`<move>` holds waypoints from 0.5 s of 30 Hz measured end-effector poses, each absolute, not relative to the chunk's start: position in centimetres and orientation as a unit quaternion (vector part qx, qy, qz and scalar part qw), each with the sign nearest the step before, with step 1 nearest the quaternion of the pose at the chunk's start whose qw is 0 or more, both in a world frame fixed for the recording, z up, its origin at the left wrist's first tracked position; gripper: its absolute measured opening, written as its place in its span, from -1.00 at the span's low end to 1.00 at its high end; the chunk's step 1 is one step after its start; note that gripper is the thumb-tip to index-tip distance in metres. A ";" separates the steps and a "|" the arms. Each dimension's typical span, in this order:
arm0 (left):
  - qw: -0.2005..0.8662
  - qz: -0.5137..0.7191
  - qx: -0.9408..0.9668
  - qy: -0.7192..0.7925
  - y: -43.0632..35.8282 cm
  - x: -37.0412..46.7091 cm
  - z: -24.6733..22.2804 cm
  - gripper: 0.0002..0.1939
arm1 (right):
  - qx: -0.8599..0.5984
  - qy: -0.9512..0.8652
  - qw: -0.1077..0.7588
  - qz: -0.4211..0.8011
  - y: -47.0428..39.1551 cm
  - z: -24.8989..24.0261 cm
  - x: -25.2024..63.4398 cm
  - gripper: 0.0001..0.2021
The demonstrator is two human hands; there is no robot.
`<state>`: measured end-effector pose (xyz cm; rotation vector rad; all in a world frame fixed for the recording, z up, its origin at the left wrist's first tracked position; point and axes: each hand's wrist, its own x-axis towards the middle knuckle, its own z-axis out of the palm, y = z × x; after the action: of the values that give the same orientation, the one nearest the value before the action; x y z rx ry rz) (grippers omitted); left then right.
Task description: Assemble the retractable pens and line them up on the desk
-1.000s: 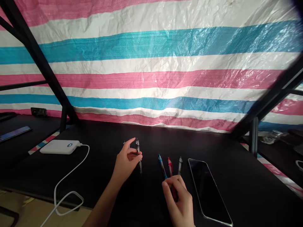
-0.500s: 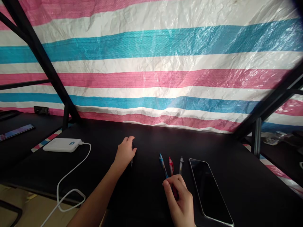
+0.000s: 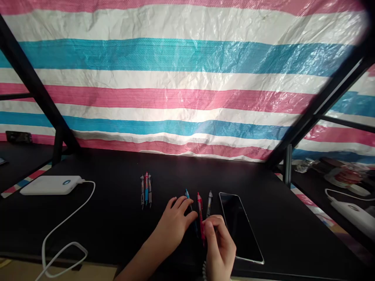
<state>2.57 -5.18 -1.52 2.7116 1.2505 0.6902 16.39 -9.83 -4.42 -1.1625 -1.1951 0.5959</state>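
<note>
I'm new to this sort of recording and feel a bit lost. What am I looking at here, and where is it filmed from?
There is no machine here: a person works with two bare hands, filmed by a camera worn on their head, looking forward and down. On the black table, three pens lie side by side toward the left, beyond a white power bank with a cable. The left hand is over a blue pen; the right hand is by a red pen and a clear-grey pen. Whether either hand grips anything is hard to tell. A dark-screened phone lies at the right.
</note>
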 end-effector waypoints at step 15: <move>0.027 0.455 0.780 0.428 -6.7 -0.4 -3.3 -0.70 | -0.516 -0.636 0.536 0.203 -9.0 -3.5 15.9 -0.85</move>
<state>-0.40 -6.72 -3.28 2.4112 1.3209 1.4066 15.85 -8.97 -3.54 -1.2299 -1.5155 0.4835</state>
